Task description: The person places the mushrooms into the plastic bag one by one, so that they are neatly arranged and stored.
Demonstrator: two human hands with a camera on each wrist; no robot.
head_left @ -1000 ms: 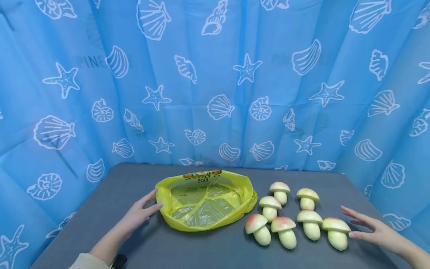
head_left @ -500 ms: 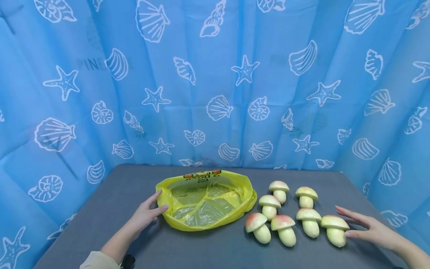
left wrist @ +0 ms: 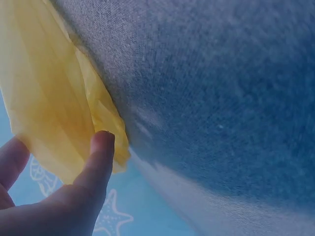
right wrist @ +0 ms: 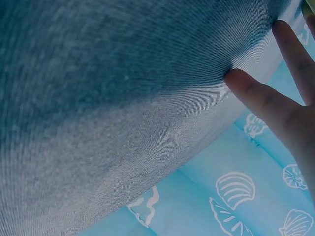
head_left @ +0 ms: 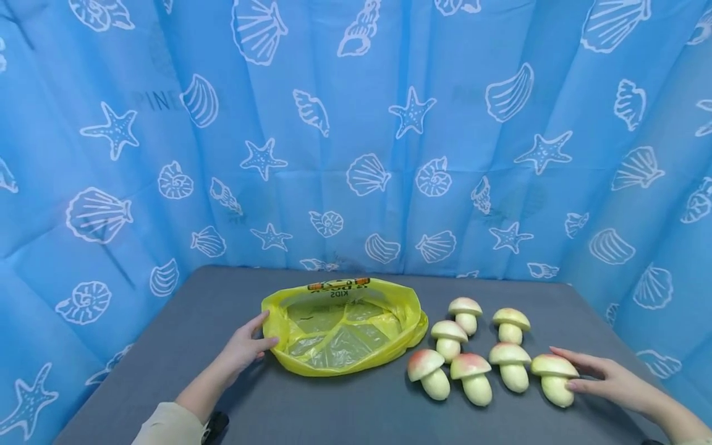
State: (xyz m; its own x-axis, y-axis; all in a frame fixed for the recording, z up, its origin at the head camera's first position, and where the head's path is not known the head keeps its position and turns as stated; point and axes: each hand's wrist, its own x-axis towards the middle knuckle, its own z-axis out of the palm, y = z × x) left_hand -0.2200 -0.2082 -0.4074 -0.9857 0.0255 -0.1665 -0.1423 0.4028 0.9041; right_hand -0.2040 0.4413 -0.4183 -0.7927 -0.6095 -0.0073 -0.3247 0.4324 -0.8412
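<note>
A yellow plastic bag [head_left: 345, 371], its mouth spread wide, lies on the grey table. My left hand [head_left: 241, 349] touches the bag's left rim with spread fingers and thumb; the left wrist view shows the thumb [left wrist: 102, 145] against the yellow plastic. Several pale mushrooms with reddish-tinged caps lie to the right of the bag. At the rightmost mushroom [head_left: 556, 380], my right hand [head_left: 612, 384] has its index finger behind the cap and its thumb touching the stem, fingers fairly straight. In the right wrist view two extended fingers [right wrist: 261, 101] point at the cloth.
The other mushrooms stand close together: one near the bag [head_left: 431, 374], one beside it [head_left: 471, 380], one at the back [head_left: 466, 315]. A blue curtain [head_left: 356, 154] with white shell prints hangs behind the grey tabletop [head_left: 311, 414].
My right hand has moved left, from beside the rightmost mushroom to touching it. My left hand has shifted right onto the bag's rim. Bag and mushrooms stay in place.
</note>
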